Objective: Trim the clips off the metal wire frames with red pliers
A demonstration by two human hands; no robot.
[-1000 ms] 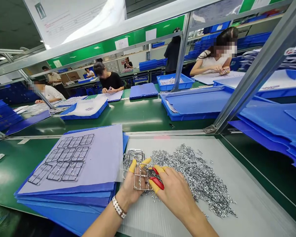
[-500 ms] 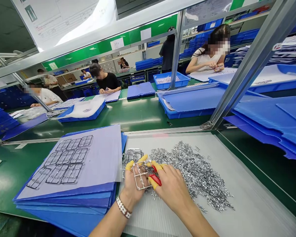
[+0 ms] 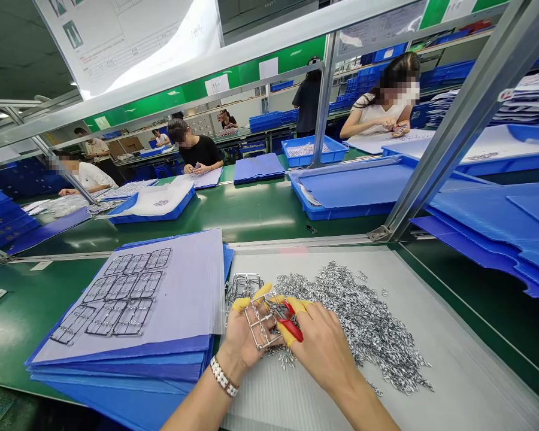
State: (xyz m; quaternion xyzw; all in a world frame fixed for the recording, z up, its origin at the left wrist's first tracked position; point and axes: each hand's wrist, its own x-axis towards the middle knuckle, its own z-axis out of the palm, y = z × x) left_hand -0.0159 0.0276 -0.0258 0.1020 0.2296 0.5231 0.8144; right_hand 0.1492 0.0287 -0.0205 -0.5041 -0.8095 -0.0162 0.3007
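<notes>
My left hand (image 3: 241,332), with yellow finger covers and a banded watch at the wrist, holds a silver rectangular frame of small parts (image 3: 257,328) upright over the work mat. My right hand (image 3: 321,335), also in yellow finger covers, grips red-handled cutting pliers (image 3: 291,328). The pliers' jaws are at the frame's right side; whether they touch it I cannot tell. Beneath and right of my hands spreads a pile of small shiny metallic pieces (image 3: 368,323). More such frames (image 3: 246,283) lie just behind my left hand.
To the left, several dark frames (image 3: 130,287) lie in rows on a stack of blue and pale sheets (image 3: 193,263). Across the bench stand blue trays (image 3: 341,209). A slanted metal post (image 3: 458,120) rises at right. Several co-workers sit beyond; one person (image 3: 381,102) is at the right.
The pliers and my right hand have shifted slightly right, and the jaws now show more clearly. The frame has tilted a little in my left hand. The whole view has moved slightly.
</notes>
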